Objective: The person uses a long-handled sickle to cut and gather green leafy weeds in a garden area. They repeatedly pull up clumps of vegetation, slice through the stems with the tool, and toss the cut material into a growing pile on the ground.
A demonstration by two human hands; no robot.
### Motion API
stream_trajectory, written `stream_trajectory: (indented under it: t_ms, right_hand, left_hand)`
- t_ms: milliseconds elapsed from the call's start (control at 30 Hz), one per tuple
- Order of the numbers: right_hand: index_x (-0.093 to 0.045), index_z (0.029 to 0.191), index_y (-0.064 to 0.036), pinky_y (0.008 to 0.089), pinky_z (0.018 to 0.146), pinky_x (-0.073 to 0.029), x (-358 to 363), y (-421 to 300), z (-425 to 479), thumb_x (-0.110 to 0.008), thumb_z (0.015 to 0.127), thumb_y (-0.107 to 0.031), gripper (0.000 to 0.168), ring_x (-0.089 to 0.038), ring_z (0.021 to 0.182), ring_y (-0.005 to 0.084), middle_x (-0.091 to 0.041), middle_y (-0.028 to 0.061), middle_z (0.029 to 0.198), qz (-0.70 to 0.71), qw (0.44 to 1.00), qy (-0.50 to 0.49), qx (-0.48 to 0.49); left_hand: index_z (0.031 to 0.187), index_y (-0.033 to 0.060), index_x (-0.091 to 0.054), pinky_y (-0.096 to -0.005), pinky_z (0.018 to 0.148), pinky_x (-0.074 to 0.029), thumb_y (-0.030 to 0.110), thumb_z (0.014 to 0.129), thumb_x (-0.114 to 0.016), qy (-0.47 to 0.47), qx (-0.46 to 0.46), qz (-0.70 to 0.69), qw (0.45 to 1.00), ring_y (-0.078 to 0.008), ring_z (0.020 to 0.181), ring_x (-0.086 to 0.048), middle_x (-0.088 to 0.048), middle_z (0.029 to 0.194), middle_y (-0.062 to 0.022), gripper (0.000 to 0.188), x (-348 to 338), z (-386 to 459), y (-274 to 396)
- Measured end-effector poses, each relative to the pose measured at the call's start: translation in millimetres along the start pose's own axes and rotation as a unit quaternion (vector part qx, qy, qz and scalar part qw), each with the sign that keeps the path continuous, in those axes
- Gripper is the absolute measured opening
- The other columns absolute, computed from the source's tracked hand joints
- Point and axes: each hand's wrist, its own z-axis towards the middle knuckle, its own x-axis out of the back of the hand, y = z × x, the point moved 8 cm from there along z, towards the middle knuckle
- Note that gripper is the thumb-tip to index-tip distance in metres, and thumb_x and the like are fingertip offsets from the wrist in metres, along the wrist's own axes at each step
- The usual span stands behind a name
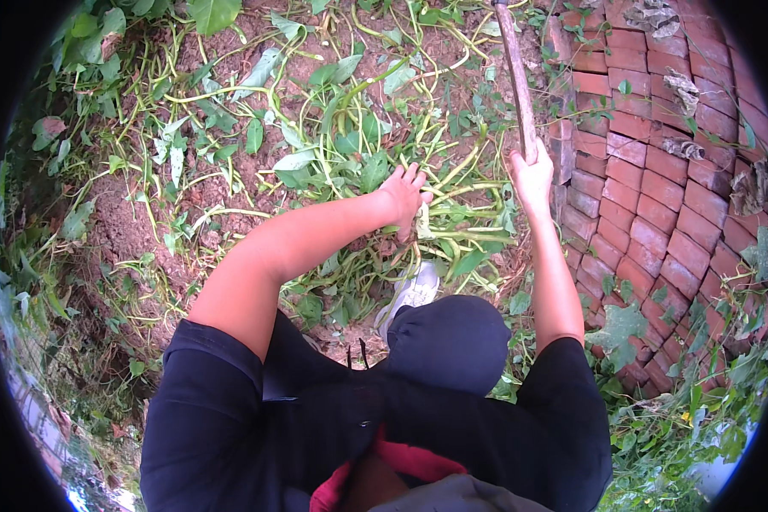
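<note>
Bent low over the soil, I have my left hand (408,195) at a tangle of green leafy vines (464,189), close above my white shoe (420,285). Its fingers are partly spread over the stems; whether they grip any is hard to make out. My right hand (532,176) is closed around a long wooden handle (516,77), to the right of the vines. The handle runs up to the top edge of the picture, where its far end is cut off.
Stacked red bricks (646,173) stand along the right side, with dry curled leaves (683,89) on them. Trailing vines and leaves cover much of the brown soil (125,211) ahead and to the left. More green plants (672,441) grow at the lower right.
</note>
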Motion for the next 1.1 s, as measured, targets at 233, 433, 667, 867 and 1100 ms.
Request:
stream_trajectory:
  t_ms: [233,433,667,867,1100]
  right_hand:
    - [-0.051,0.093,-0.004,0.0282,0.038,-0.037,-52,-54,39,-0.061,0.08,-0.005,0.016,-0.044,0.041,0.0103,-0.048,0.0005,0.058,0.196,0.976,-0.06,-0.074]
    - [-0.05,0.092,-0.002,0.0256,0.036,-0.034,-45,-158,42,-0.06,0.08,-0.003,0.016,-0.042,0.04,0.0087,-0.047,-0.0003,0.059,0.17,0.981,-0.081,-0.038]
    - [-0.055,0.097,-0.003,0.0259,0.041,-0.035,44,-262,-55,-0.062,0.081,-0.008,0.019,-0.043,0.046,0.0074,-0.05,-0.0009,0.063,0.059,0.989,-0.128,-0.046]
    - [-0.056,0.1,-0.001,0.0266,0.046,-0.035,154,-323,-188,-0.062,0.08,-0.01,0.023,-0.043,0.052,0.0074,-0.05,-0.0014,0.065,0.007,0.981,-0.175,-0.081]
    - [-0.045,0.084,-0.006,0.027,0.032,-0.034,253,-398,-340,-0.055,0.081,-0.002,0.011,-0.038,0.037,0.0107,-0.04,-0.0005,0.053,0.136,0.915,-0.228,-0.305]
  left_hand:
    - [0.122,0.0135,-0.054,-0.0415,0.092,-0.042,0.039,0.052,-0.083,0.071,0.042,-0.194,0.978,-0.0283,0.109,-0.053,-0.056,0.109,-0.0119,0.08,-8,-17,-10]
    - [0.117,0.0097,-0.054,-0.0442,0.083,-0.047,0.04,0.056,-0.077,0.124,0.126,-0.22,0.959,-0.0329,0.098,-0.057,-0.056,0.1,-0.0162,0.072,13,-139,-85]
    - [0.119,0.0095,-0.048,-0.0439,0.091,-0.043,0.038,0.063,-0.075,0.032,0.283,-0.143,0.948,-0.0327,0.109,-0.052,-0.054,0.109,-0.0164,0.068,35,-367,-133]
    - [0.117,0.0094,-0.05,-0.0435,0.091,-0.044,0.042,0.059,-0.078,0.058,0.351,-0.199,0.913,-0.0341,0.108,-0.052,-0.054,0.108,-0.0172,0.072,98,-517,-62]
    - [0.118,0.0104,-0.052,-0.044,0.09,-0.042,0.038,0.053,-0.08,0.224,0.338,-0.255,0.878,-0.0338,0.106,-0.05,-0.051,0.107,-0.0164,0.076,263,-643,44]
